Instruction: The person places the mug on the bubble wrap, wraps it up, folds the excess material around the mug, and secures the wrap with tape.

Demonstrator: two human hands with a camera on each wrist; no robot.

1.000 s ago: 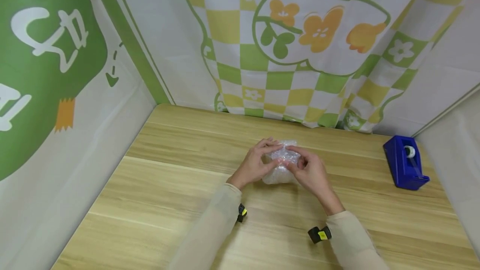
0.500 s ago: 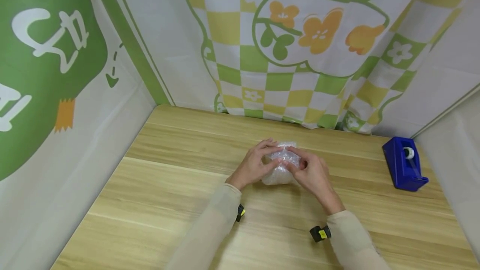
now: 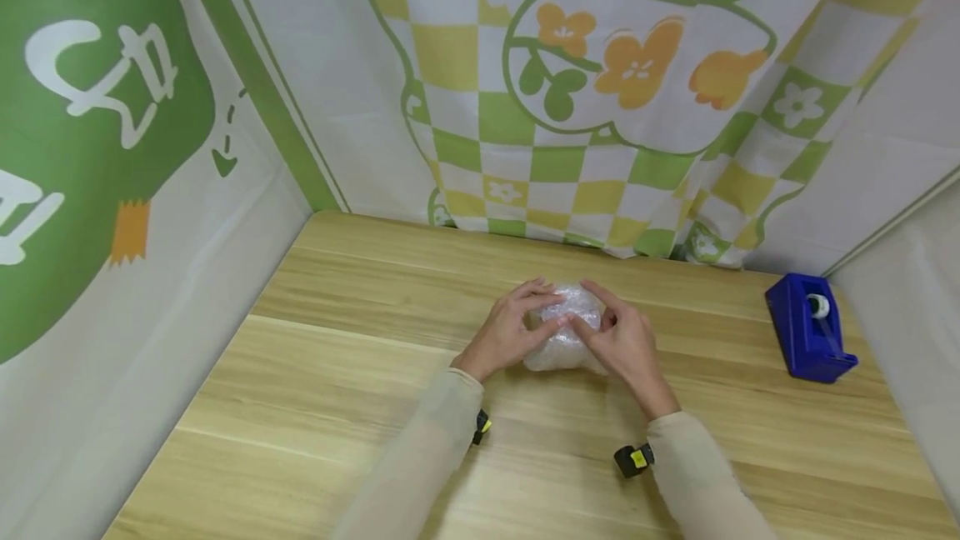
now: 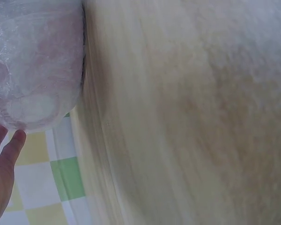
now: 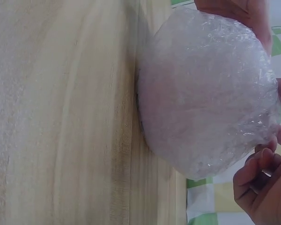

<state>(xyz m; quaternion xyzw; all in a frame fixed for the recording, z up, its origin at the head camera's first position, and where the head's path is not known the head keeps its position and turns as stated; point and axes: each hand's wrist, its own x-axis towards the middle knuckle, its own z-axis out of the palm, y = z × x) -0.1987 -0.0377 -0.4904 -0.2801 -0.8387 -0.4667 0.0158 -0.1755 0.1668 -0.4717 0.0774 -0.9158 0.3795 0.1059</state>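
Observation:
A rounded bundle in clear bubble wrap [image 3: 566,348] sits on the wooden table between the two hands. Something pale pinkish shows faintly through the wrap in both wrist views; its kind cannot be told. My left hand [image 3: 510,329] holds the bundle's left side, thumb on top and fingers around the far side. From the right, my right hand [image 3: 626,344] grips the wrap, its thumb meeting the left thumb on top and its index finger stretched to the far edge. In the right wrist view, the other right fingers [image 5: 255,180] are curled beside the plastic.
A blue tape dispenser [image 3: 810,332] with a roll in it stands at the table's right side. Behind the table [image 3: 337,407] hangs a checked, flowered curtain [image 3: 585,148]. Printed white and green panels close in the left side.
My right index finger has shifted from the middle of the wrap to its far edge, and the right wrist has turned slightly. The left hand and the bundle keep nearly the same place.

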